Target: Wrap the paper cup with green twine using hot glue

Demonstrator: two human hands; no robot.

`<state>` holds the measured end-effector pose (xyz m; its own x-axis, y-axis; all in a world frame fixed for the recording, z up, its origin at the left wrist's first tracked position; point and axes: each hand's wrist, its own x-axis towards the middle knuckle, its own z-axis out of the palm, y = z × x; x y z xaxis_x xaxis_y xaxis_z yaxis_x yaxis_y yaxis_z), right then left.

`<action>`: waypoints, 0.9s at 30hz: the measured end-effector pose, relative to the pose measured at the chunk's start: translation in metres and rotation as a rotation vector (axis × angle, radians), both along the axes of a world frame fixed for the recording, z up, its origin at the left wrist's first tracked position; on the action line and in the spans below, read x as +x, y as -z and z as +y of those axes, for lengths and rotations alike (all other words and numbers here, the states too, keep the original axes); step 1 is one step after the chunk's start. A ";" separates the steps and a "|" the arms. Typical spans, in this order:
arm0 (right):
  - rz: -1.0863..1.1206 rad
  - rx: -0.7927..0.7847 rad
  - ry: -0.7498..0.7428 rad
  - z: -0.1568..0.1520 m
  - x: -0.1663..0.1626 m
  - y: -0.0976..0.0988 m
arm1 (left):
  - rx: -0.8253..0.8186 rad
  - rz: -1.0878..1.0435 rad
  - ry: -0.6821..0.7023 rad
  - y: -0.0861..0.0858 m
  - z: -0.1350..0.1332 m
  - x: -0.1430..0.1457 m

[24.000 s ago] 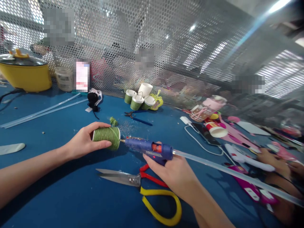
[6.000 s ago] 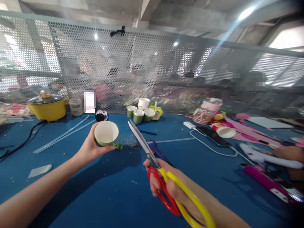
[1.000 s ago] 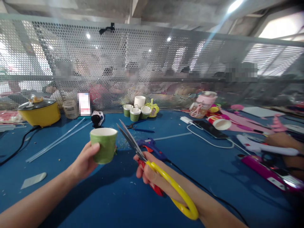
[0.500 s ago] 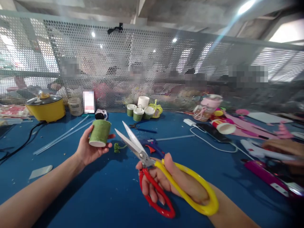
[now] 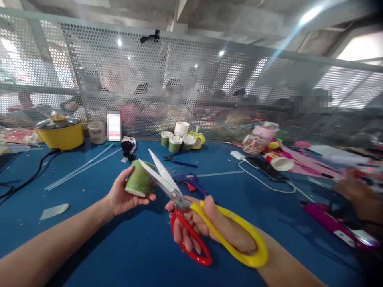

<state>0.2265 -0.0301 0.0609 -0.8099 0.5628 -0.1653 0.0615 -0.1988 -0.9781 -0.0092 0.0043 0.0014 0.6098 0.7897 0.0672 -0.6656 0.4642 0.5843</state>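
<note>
My left hand (image 5: 122,193) is closed around a green-wrapped paper cup (image 5: 138,179), which is tilted with its white rim facing down and toward me. My right hand (image 5: 203,227) grips a pair of scissors (image 5: 176,195) with one red and one yellow handle. The blades are parted and point up and left; in this view their tips overlap the cup's right side, and I cannot tell whether they touch it. Behind the scissors a blue glue gun (image 5: 193,182) with a red trigger lies on the table.
Small green cups (image 5: 175,143) and pliers (image 5: 179,160) are at the back middle. A yellow electric pot (image 5: 60,134) stands back left, near clear glue sticks (image 5: 80,169). At right lie a cabled phone (image 5: 266,169), a purple device (image 5: 326,223) and another person's blurred hand (image 5: 356,191).
My left hand has moved right and slightly down with the cup, tilting it. The scissors have shifted a little left, so blades and cup now overlap in view. The other person's hand has moved.
</note>
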 end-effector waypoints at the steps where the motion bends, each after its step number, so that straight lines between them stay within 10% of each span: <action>1: -0.003 0.001 -0.005 0.001 -0.002 0.001 | -0.003 0.002 0.016 -0.001 -0.002 0.002; 12: -0.540 0.356 -0.147 -0.008 0.010 -0.015 | -0.082 0.089 -0.777 -0.024 0.021 -0.021; 21: -1.007 0.915 0.016 -0.011 0.004 0.008 | 0.144 0.245 -0.267 -0.030 0.015 -0.032; 27: -0.594 0.986 0.243 0.011 -0.012 -0.021 | 0.167 0.144 -0.026 -0.028 0.003 -0.015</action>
